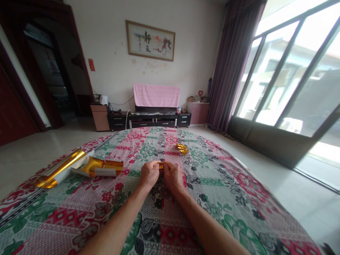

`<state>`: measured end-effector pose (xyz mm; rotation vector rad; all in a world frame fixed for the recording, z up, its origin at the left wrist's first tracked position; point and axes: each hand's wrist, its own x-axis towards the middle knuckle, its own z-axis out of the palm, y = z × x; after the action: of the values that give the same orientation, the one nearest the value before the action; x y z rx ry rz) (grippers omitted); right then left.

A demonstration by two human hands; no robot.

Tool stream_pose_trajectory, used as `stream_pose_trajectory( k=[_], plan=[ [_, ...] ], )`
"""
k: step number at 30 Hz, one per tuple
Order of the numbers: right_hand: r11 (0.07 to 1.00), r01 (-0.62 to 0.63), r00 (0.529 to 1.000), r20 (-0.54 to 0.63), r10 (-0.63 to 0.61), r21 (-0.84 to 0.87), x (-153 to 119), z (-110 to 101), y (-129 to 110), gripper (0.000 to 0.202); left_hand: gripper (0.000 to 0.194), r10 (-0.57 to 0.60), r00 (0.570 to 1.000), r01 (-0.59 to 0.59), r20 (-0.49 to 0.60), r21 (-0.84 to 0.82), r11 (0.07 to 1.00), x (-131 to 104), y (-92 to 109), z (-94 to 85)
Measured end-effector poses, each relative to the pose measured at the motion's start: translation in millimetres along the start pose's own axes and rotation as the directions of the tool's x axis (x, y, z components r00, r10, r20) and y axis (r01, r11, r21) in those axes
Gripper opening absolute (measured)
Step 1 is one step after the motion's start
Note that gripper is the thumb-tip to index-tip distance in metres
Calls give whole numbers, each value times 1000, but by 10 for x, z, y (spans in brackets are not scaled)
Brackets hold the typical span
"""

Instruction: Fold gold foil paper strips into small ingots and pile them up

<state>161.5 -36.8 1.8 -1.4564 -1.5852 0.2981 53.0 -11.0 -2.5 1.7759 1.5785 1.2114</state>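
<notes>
Both hands meet over the middle of the patterned cloth. My left hand (150, 174) is closed, its thumb and fingers pinching one end of a small piece of gold foil (160, 166). Pinched at the other end, the same piece is in my right hand (173, 175), whose fingers are curled. Only a sliver of the foil shows between the hands. Beyond them and slightly to the right lie several shaped gold pieces (182, 148). At the left rest a long roll of gold foil (63, 168) and a partly curled gold sheet (103, 167) with a white underside.
The round table carries a flowered cloth (217, 212) in red, green and grey. Past its far edge stand a low black cabinet (154, 122) and a screen under a pink cloth (156, 95). Glass doors (278, 78) and a purple curtain (228, 63) are at the right.
</notes>
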Motion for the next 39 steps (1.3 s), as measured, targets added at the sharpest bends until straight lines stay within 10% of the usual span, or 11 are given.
stream_pose_trajectory(
  k=[24,39],
  plan=[
    [997,-51,999,9,52,-63,20,-22,-30,33,36,-14,993,39,115,-213,976,23,-95,-1],
    [999,3,1000,17,-2,-54,6,-2,6,32,31,16,1000,-16,13,6,1000,-14,4,-23]
  ],
)
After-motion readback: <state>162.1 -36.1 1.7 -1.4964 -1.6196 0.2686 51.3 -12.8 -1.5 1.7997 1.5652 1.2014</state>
